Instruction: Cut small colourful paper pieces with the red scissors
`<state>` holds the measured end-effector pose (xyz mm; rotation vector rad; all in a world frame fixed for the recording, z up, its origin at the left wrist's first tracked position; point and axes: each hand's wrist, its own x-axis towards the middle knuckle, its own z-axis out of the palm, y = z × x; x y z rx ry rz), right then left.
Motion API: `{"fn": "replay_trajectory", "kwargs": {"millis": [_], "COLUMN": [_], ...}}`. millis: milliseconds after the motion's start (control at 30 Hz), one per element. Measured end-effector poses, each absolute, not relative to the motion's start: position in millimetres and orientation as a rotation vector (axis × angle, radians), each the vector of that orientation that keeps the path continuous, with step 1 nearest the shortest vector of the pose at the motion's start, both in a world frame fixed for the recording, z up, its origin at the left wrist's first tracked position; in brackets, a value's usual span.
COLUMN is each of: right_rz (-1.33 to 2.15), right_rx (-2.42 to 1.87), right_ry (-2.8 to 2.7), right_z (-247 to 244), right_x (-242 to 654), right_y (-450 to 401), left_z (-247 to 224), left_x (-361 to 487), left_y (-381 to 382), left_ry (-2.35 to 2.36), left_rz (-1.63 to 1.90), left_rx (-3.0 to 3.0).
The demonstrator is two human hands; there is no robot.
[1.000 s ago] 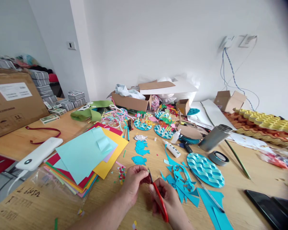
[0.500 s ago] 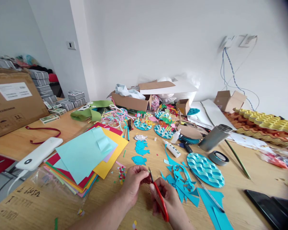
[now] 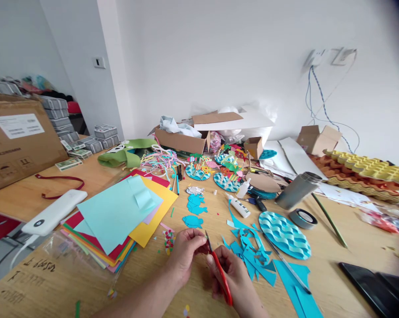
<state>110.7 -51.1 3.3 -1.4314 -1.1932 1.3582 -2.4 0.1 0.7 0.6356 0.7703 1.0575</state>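
Observation:
Red-handled scissors are gripped in my right hand, their blades pointing up and slightly left. My left hand is closed beside the blade tips, thumb and fingertips pinched together; what they hold is too small to make out. Just beyond my hands lie blue paper fish in a short column, with a whitish fish above them. Blue paper scraps are heaped to the right of my right hand. Left of my left hand sits a patch of small coloured dots.
Coloured paper sheets are stacked at left, near a white power bank. To the right are a wavy blue oval, a glue bottle, a tape roll, a metal flask and a black phone-like object.
Almost nothing differs; the scissors' red handles have shifted very slightly in my right hand. My left hand stays in place.

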Motion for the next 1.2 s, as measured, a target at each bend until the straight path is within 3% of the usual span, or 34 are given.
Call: {"fn": "replay_trajectory", "kwargs": {"millis": [1200], "right_rz": [1.347], "right_rx": [-1.442], "right_ry": [-1.202], "right_z": [3.8], "right_x": [110.8], "right_y": [-50.7], "left_z": [0.2], "left_x": [-2.9], "left_y": [-0.2], "left_ry": [0.78], "left_rz": [1.052], "left_rx": [0.647]}}
